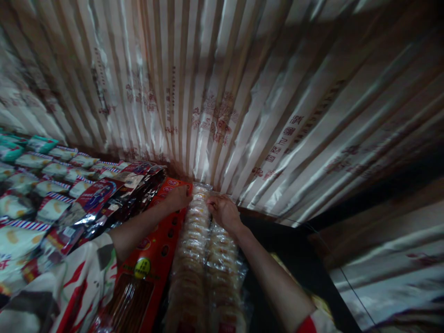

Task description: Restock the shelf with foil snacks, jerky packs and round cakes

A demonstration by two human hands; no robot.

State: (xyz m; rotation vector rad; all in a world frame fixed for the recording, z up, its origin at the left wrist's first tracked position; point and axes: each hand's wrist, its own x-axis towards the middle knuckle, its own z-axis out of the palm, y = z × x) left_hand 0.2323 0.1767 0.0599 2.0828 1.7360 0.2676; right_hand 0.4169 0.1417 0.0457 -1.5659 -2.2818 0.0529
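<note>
Two rows of clear-wrapped, pale round snack packets [192, 249] run away from me, the packets overlapping one another. At the far end of the left row, my left hand [179, 198] is closed, its fingertips at the edge of a clear-wrapped packet [201, 188]. My right hand [225, 212] comes in from the other side, over the far end of the right row [222, 249], with fingers curled and pinched at the same end packet. The dim light and blur hide the exact fingertip contact. Under my left forearm lies a red snack box [161, 252] with brown sticks showing.
Striped-top snack bags [53, 206] fill the left side, with dark red foil packs [95, 194] beside them and green packs [42, 144] behind. Pleated printed sheeting [215, 92] rises at the back. A black surface [277, 240] lies to the right, crossed by a thin cord [350, 282].
</note>
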